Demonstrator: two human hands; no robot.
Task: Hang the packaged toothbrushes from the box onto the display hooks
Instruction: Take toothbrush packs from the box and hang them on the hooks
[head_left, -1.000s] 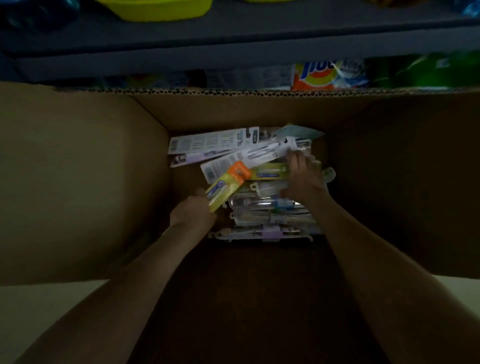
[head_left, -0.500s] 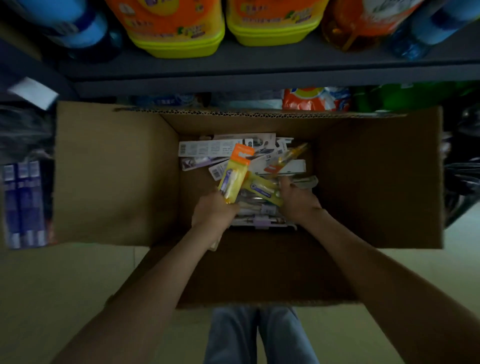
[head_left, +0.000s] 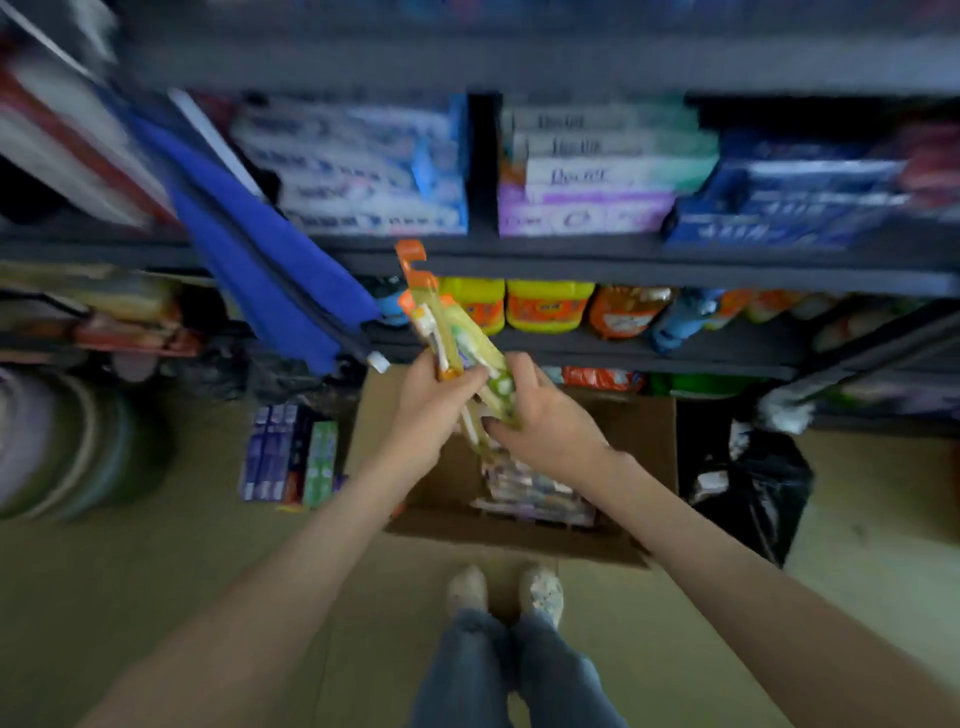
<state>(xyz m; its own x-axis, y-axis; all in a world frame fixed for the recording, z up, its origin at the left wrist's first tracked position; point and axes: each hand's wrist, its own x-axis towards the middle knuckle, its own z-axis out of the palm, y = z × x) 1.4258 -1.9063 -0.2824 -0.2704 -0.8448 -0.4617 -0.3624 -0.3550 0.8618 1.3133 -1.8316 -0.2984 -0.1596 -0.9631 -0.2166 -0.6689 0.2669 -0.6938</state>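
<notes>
Since the earlier frame both hands have risen out of the box (head_left: 649, 447), and the view has swung up from its interior to the shelving; the person is now standing over the carton. The left hand (head_left: 431, 410) is gripping the lower half of an orange-topped pack. The right hand (head_left: 545, 423) is curling round the foot of a green pack just beside it. The two hands are thus working close together, nearly touching, each clamped on its share of the packaged toothbrushes (head_left: 452, 338).

The bundle is being held in the air above the box, in front of the shelf edge (head_left: 623, 262). Its long axis is running from the hands upward and slightly leftward, away from the person, with the orange hang tab (head_left: 410, 257) leading at the far end. The remaining packs (head_left: 530, 488) are lying stacked in the box below the right wrist. Toothpaste cartons (head_left: 363, 171) and yellow bottles (head_left: 548, 306) are filling the shelves beyond.

Motion blur is smearing the scene and no display hooks are showing plainly, so their bearing from the tab cannot be told. As a judgement, the tab end is already pointing toward the fixture, and the left hand, holding the leading pack, appears better placed to offer it first.
</notes>
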